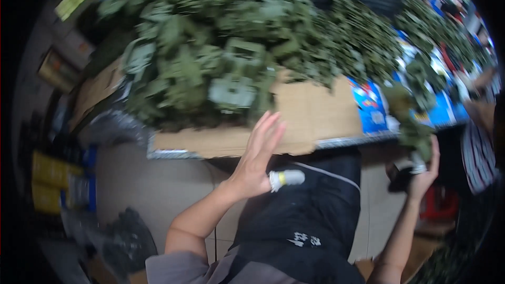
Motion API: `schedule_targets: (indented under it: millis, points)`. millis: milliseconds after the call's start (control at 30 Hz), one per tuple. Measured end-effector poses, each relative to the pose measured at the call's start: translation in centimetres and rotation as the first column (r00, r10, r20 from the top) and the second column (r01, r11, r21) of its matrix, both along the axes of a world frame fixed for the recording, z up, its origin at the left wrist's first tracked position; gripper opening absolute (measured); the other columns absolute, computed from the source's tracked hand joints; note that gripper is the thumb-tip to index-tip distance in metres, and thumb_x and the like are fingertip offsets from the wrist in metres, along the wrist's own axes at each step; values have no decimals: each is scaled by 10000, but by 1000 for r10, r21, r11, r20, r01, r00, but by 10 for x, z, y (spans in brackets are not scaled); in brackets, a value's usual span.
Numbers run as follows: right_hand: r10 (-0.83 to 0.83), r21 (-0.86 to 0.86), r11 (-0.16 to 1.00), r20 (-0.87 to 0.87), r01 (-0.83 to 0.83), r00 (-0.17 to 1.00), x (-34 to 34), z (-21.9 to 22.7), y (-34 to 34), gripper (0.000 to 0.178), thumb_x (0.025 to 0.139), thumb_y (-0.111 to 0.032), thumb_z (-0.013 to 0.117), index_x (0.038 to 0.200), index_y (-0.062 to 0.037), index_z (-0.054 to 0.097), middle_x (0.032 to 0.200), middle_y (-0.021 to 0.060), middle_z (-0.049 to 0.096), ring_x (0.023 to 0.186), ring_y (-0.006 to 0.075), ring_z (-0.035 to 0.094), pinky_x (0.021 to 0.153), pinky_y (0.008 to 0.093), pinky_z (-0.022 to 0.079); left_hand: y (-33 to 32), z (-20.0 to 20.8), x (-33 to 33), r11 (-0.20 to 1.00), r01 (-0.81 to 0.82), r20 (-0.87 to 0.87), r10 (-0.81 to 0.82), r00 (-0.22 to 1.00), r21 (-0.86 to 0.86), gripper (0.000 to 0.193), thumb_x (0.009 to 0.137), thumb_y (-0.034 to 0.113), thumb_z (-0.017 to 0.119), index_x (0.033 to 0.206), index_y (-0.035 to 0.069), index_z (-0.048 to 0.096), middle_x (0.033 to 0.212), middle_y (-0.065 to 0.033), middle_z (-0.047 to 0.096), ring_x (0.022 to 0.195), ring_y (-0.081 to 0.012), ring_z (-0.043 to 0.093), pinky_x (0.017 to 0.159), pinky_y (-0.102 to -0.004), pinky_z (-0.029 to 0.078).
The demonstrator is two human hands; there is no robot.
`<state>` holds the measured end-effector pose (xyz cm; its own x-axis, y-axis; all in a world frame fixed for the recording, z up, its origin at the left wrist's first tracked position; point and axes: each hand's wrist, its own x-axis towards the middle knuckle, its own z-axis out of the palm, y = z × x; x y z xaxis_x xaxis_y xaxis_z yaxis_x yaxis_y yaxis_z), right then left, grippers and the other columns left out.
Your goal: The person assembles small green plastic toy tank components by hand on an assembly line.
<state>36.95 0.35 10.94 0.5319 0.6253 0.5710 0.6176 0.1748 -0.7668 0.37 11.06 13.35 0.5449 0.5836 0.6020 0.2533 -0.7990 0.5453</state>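
Gripping a green sprig (415,137) in our right hand (423,176), our left hand (258,163) (open, empty, thumb bandaged) nears the leafy pile (221,47); next needs a firm grasp.

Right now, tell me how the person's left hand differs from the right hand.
The left hand is open with fingers stretched flat toward the cardboard-covered table, holding nothing in its palm; the right hand is closed around a green leafy sprig. The left hand has a white wrap with a yellow band on the thumb; no such wrap shows on the right hand. Both are bare and raised at the table edge.
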Motion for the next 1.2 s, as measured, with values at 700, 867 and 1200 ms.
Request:
schedule_targets:
  millis: [700, 867, 1200]
  points:
    - [-66, -233, 959, 359, 158, 931, 15, -59, 38, 684, 794, -12, 550, 1408, -80, 257, 1460, 166, 213, 1343, 332, 214, 1064, 423, 221, 290, 226, -220, 165, -985, 178, 969, 171, 50, 645, 657, 163, 710, 1254, 212, 472, 1191, -89, 545, 1135, -268, 496, 959, -372, 386]
    - [94, -255, 967, 338, -5, 937, -28, -31, 43, 590, 803, -5, 549, 1355, -37, 343, 1419, 170, 298, 1308, 330, 284, 1028, 419, 280, 268, 242, -195, -84, -563, 395, 797, 457, 822, 441, 696, 22, 649, 1090, 207, 580, 1088, -54, 541, 1092, -293, 466, 966, -418, 377]
    - [624, -134, 747, 477, -651, 619, -118, 80, 63, 844, 663, -107, 714, 1376, -2, 276, 1238, 214, 477, 1049, 364, 509, 956, 416, 363, 44, 184, -35, 812, 423, -501, -192, 844, 402, 371, 678, 71, 676, 1039, 156, 655, 1022, -70, 535, 992, -308, 505, 890, -451, 413]
